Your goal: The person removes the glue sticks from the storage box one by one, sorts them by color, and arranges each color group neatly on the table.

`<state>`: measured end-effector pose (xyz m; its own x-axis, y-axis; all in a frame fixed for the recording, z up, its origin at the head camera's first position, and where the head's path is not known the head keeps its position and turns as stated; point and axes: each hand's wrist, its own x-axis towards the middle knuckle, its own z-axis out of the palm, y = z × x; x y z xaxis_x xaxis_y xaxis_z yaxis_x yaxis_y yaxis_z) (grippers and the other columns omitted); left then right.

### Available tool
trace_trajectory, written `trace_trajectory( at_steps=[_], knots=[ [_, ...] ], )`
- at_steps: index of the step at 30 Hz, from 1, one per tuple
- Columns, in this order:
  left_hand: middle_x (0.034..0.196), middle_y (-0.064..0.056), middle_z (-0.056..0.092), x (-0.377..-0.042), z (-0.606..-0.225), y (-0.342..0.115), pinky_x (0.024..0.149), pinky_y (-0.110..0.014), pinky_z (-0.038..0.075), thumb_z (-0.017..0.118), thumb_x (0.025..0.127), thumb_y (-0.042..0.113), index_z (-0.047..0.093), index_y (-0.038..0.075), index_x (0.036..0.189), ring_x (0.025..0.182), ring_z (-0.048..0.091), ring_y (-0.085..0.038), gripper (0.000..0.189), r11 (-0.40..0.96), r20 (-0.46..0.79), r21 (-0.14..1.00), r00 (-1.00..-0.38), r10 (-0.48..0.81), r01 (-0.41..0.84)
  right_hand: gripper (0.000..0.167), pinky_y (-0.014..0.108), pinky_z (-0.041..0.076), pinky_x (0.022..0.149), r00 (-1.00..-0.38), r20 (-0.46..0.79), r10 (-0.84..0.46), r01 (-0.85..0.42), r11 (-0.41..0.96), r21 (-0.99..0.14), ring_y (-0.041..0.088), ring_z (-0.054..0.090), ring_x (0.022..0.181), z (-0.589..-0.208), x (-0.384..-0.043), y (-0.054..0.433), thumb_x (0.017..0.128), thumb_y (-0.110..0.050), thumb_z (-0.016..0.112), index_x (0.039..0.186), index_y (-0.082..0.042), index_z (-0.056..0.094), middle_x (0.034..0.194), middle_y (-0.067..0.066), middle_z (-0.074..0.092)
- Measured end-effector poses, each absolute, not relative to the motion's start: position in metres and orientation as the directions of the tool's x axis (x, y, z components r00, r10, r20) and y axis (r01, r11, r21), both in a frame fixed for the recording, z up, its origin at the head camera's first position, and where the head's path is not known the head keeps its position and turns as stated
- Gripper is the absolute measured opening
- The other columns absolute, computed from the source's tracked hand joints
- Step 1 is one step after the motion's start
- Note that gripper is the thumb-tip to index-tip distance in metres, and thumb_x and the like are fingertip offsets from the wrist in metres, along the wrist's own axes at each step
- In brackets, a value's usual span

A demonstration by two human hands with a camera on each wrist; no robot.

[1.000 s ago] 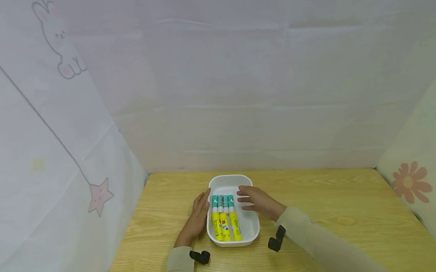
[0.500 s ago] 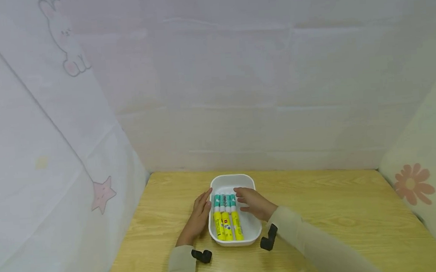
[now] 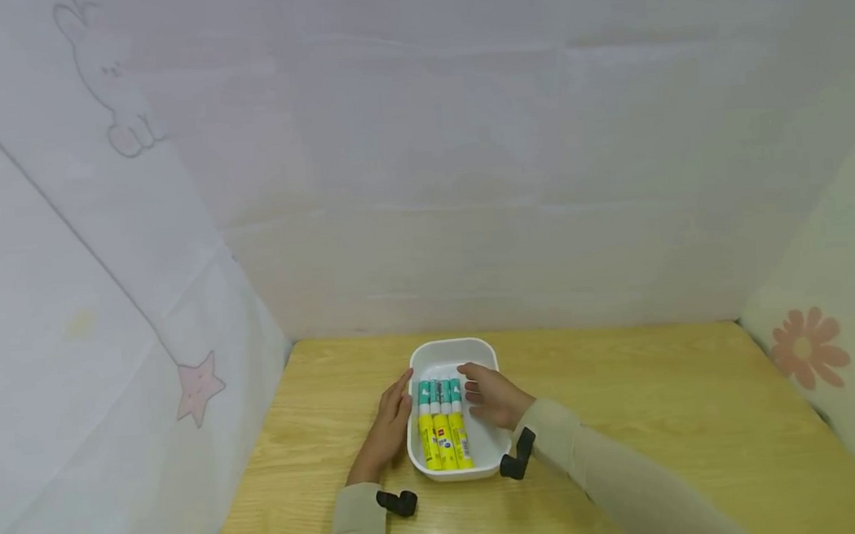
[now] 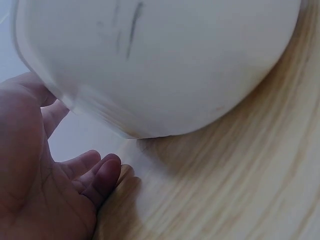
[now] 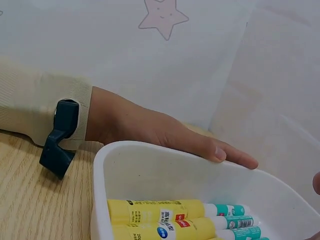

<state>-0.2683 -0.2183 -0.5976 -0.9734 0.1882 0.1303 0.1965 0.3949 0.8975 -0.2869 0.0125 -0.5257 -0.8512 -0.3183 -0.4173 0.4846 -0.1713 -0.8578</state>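
Observation:
A white plastic tray stands on the table, its long side pointing away from me. Inside lie three yellow glue sticks side by side at the near left. Several smaller teal-and-white sticks line up beyond them. My left hand rests along the tray's left wall, fingers fairly straight, thumb at the rim in the right wrist view. My right hand reaches over the right rim, its loosely bent fingers beside the rightmost teal stick and holding nothing visible. Only a bit of a right fingertip enters the right wrist view.
The wooden table extends to both sides of the tray. A pale cloth backdrop rises behind it, with printed cloth at left and right. Black camera mounts sit on both sleeves.
My right hand has moved left, farther into the tray. The rightmost yellow glue stick has turned and now lies closer against the other two. The left hand stays at the tray's side.

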Motion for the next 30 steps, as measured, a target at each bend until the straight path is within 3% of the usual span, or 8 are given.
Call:
trace_trajectory(
  at_steps=[6, 11, 18, 20, 30],
  knots=[
    [0.157, -0.008, 0.023, -0.274, -0.595, -0.22, 0.112, -0.062, 0.018, 0.037, 0.107, 0.033, 0.026, 0.039, 0.153, 0.144, 0.021, -0.033, 0.048, 0.409, 0.122, 0.893, -0.975, 0.184, 0.189, 0.077, 0.06, 0.009, 0.113, -0.835, -0.452, -0.315, 0.528, -0.226, -0.818, 0.046, 0.011, 0.143, -0.524, -0.292, 0.011, 0.096, -0.035, 0.058, 0.151, 0.004, 0.02, 0.156, 0.029, 0.006],
    [0.157, -0.005, 0.023, -0.275, -0.596, -0.22, 0.113, -0.059, 0.017, 0.036, 0.107, 0.033, 0.026, 0.042, 0.152, 0.145, 0.019, -0.03, 0.047, 0.402, 0.096, 0.901, -0.978, 0.185, 0.164, 0.075, 0.062, 0.008, 0.112, -0.82, -0.467, -0.33, 0.551, -0.234, -0.801, 0.044, 0.016, 0.142, -0.527, -0.292, 0.007, 0.097, -0.034, 0.057, 0.15, 0.004, 0.021, 0.154, 0.028, 0.013],
    [0.156, -0.019, 0.023, -0.249, -0.561, -0.212, 0.111, -0.064, 0.017, 0.036, 0.108, 0.019, 0.027, 0.017, 0.155, 0.142, 0.02, -0.041, 0.048, 0.37, 0.114, 0.909, -0.969, 0.218, 0.19, 0.071, 0.062, 0.014, 0.112, -0.82, -0.501, -0.276, 0.563, -0.228, -0.795, 0.041, 0.026, 0.136, -0.536, -0.288, 0.001, 0.096, -0.033, 0.057, 0.147, 0.007, 0.026, 0.148, 0.026, 0.024],
    [0.156, -0.019, 0.023, -0.249, -0.56, -0.211, 0.111, -0.064, 0.017, 0.036, 0.108, 0.018, 0.026, 0.016, 0.155, 0.143, 0.019, -0.041, 0.049, 0.364, 0.109, 0.913, -0.968, 0.224, 0.187, 0.07, 0.06, 0.017, 0.112, -0.82, -0.508, -0.263, 0.565, -0.233, -0.792, 0.04, 0.027, 0.135, -0.536, -0.288, 0.001, 0.096, -0.032, 0.057, 0.146, 0.008, 0.027, 0.147, 0.025, 0.025],
    [0.157, -0.011, 0.024, -0.268, -0.595, -0.215, 0.113, -0.06, 0.015, 0.034, 0.108, 0.024, 0.022, 0.031, 0.156, 0.144, 0.02, -0.034, 0.049, 0.312, 0.114, 0.932, -0.967, 0.229, 0.183, 0.049, 0.047, 0.036, 0.106, -0.827, -0.514, -0.226, 0.558, -0.222, -0.8, 0.033, 0.04, 0.122, -0.541, -0.292, -0.003, 0.1, -0.026, 0.053, 0.138, 0.003, 0.043, 0.134, 0.021, 0.039]
  ],
)
